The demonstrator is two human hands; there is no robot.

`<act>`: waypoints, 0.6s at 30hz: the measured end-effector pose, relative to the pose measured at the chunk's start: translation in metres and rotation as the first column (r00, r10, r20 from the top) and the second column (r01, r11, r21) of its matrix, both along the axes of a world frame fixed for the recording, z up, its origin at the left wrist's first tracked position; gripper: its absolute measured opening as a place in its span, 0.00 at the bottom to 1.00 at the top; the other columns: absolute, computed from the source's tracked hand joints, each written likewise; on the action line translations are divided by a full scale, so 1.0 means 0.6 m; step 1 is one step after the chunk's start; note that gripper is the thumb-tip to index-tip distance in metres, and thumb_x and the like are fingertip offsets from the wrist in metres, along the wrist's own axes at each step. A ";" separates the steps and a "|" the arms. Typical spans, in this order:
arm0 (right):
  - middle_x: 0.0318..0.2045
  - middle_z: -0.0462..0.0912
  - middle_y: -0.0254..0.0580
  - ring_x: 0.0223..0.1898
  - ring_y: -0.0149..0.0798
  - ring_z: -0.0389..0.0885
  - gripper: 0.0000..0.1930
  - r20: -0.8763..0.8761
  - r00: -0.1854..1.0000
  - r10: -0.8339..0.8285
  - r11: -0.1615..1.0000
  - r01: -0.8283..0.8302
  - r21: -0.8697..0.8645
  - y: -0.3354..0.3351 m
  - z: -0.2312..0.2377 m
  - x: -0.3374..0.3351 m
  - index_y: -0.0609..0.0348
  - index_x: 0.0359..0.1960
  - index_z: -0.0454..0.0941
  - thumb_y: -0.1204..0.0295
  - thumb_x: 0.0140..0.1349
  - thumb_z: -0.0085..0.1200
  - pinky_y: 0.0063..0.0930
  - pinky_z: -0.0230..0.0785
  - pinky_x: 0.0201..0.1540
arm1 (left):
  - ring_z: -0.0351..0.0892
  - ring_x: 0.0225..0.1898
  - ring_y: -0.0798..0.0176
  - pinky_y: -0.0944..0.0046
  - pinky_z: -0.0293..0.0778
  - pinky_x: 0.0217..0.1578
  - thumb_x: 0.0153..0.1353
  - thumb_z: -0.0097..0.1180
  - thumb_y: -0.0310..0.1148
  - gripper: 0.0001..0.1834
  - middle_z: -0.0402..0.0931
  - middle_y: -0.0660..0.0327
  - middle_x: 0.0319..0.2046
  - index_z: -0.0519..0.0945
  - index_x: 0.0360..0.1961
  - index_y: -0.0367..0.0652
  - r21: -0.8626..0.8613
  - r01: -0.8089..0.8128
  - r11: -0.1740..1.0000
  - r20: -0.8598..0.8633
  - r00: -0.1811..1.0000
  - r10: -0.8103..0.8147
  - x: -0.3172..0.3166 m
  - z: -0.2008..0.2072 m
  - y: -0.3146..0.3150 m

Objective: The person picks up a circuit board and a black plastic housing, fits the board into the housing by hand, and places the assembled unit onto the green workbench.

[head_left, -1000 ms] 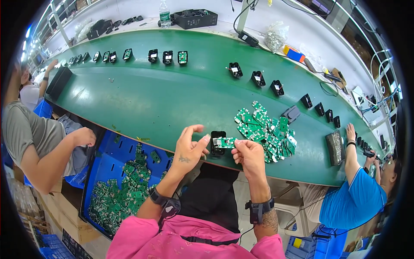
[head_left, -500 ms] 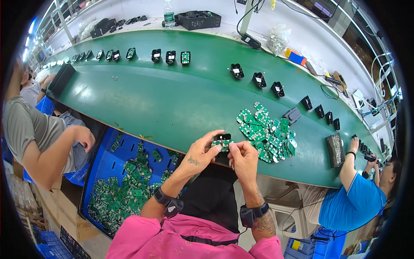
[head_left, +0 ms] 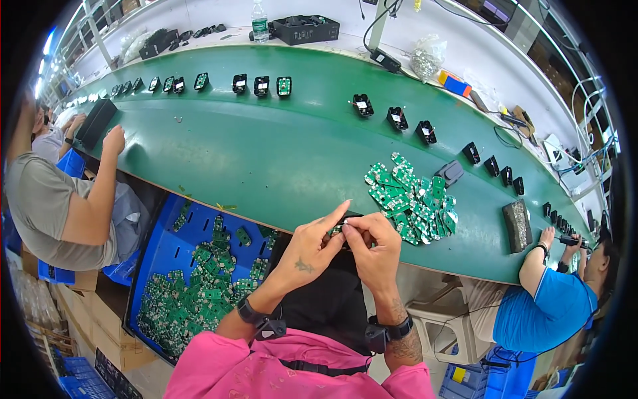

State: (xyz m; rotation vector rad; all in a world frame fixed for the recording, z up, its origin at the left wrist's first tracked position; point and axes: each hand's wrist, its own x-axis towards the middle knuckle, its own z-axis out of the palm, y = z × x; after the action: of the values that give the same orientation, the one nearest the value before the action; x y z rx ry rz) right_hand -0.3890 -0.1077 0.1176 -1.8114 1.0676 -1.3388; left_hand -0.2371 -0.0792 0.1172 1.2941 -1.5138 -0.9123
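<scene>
Close in front of me, above the near edge of the bench, both hands meet around a small black plastic housing (head_left: 353,216) and a green circuit board (head_left: 337,230). My left hand (head_left: 311,245) is closed on the housing from the left, its index finger stretched out along the far side. My right hand (head_left: 373,247) pinches at the board, thumb and fingertips together over it. These fingers hide most of the board and housing, so how far one sits inside the other cannot be seen. A heap of green circuit boards (head_left: 412,203) lies just to the right on the green bench (head_left: 266,153).
Black housings (head_left: 362,105) stand in a line along the far side. By the heap lies a dark grey block (head_left: 450,173). A blue bin (head_left: 156,259) of circuit boards stands lower left. Co-workers sit at left, in a grey shirt (head_left: 50,206), and right, in a blue shirt (head_left: 545,309).
My right fingers have moved left over the circuit board, now covering most of it, and the housing has tilted. The left co-worker's hand has risen over the bench.
</scene>
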 end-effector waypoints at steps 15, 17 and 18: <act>0.33 0.77 0.38 0.32 0.28 0.76 0.03 0.063 0.996 0.069 0.997 -0.066 -0.049 0.052 0.013 -0.007 0.65 0.38 0.78 0.77 0.67 0.57 0.20 0.66 0.32 | 0.86 0.36 0.63 0.67 0.84 0.34 0.67 0.52 0.20 0.28 0.76 0.50 0.51 0.66 0.69 0.39 0.076 0.004 0.997 -0.359 0.933 0.024 -0.019 0.030 0.039; 0.32 0.78 0.38 0.31 0.28 0.76 0.03 0.019 0.998 0.059 0.994 -0.058 -0.089 0.053 0.026 -0.007 0.64 0.38 0.79 0.77 0.67 0.57 0.21 0.66 0.31 | 0.86 0.36 0.64 0.66 0.84 0.33 0.67 0.52 0.20 0.29 0.76 0.51 0.51 0.66 0.69 0.40 -0.012 0.023 1.000 -0.277 0.961 -0.025 -0.021 0.027 0.042; 0.31 0.79 0.38 0.31 0.29 0.76 0.03 -0.027 0.998 0.050 0.990 -0.053 -0.132 0.052 0.028 -0.008 0.64 0.38 0.79 0.77 0.67 0.57 0.21 0.66 0.31 | 0.86 0.36 0.64 0.66 0.84 0.33 0.67 0.52 0.20 0.29 0.76 0.51 0.51 0.66 0.69 0.40 -0.011 0.024 1.000 -0.277 0.960 -0.026 -0.022 0.027 0.042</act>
State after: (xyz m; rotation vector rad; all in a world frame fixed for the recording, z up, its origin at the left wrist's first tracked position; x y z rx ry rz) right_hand -0.3939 -0.0764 0.1346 -1.9418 0.9570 -1.3896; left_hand -0.2502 -0.0538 0.1336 1.0920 -1.3146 -1.0559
